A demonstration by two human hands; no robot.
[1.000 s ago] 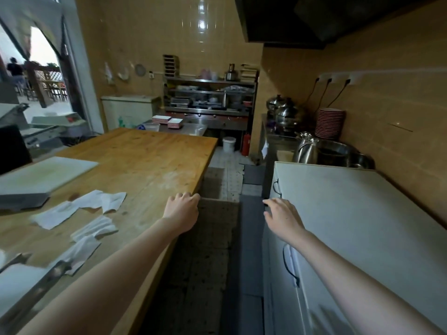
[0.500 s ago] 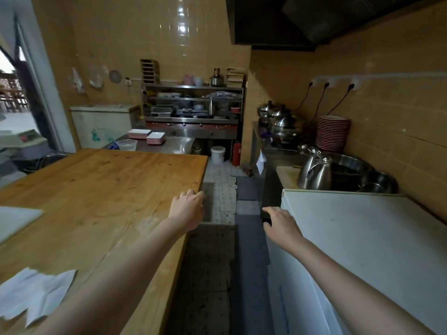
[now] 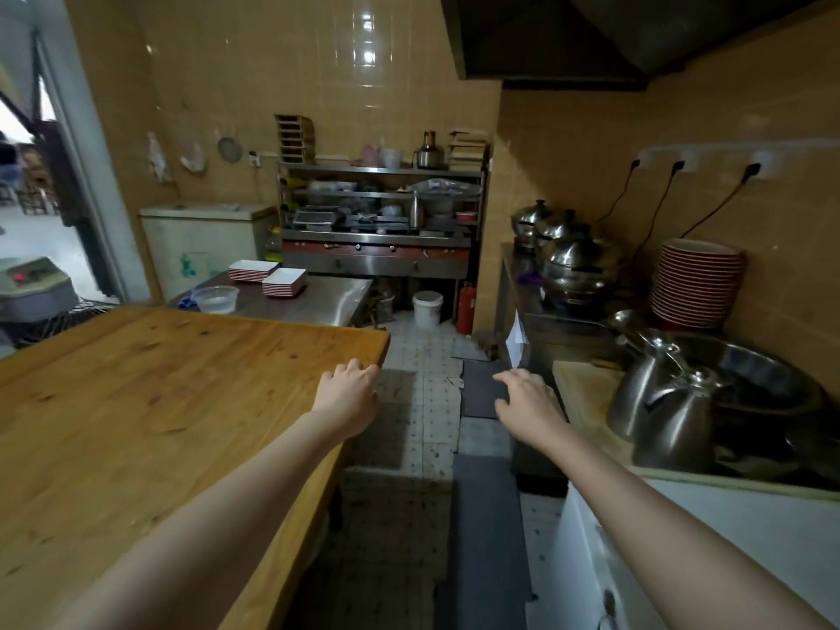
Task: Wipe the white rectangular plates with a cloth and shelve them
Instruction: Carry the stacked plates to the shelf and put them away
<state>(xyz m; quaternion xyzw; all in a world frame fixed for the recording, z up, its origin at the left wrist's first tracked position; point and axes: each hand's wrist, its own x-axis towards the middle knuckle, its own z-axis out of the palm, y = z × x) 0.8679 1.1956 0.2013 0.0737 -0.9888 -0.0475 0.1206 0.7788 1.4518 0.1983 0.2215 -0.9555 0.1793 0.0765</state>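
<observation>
Narrow kitchen aisle, tiled floor [image 3: 422, 356].

Left hand [image 3: 347, 397]: out ahead at the near corner of the wooden bench [image 3: 159, 402], back of the hand up, fingers loosely bent downward, nothing in it. Cannot tell whether it touches the wood or hangs just above the edge.

Right hand [image 3: 529, 402]: out ahead over the aisle, palm down, fingers relaxed and slightly spread, holding nothing. It sits just beside the end of the right-hand bench [image 3: 586, 402] and above a dark floor mat [image 3: 482, 388].

White rectangular plates: two stacks with red edges, a left stack [image 3: 252, 269] and a right stack [image 3: 284, 281], side by side on the steel bench [image 3: 327, 297] beyond the far end of the wooden bench, well apart from both hands. A clear plastic tub [image 3: 216, 299] stands near them on the same steel top, to their left.

Back wall: steel shelf unit [image 3: 382, 211], crowded with kitchenware too small to sort out. White bucket [image 3: 427, 309] and red fire extinguisher [image 3: 466, 309] on the floor below it.

Right side: two steel kettles [image 3: 672, 425] close together, upright, in front of a large steel basin [image 3: 763, 375]. Farther along, lidded steel pots [image 3: 572, 261] and a tall stack of round red-rimmed plates [image 3: 695, 284] against the tiled wall. White chest cabinet [image 3: 727, 538] at the near right.
</observation>
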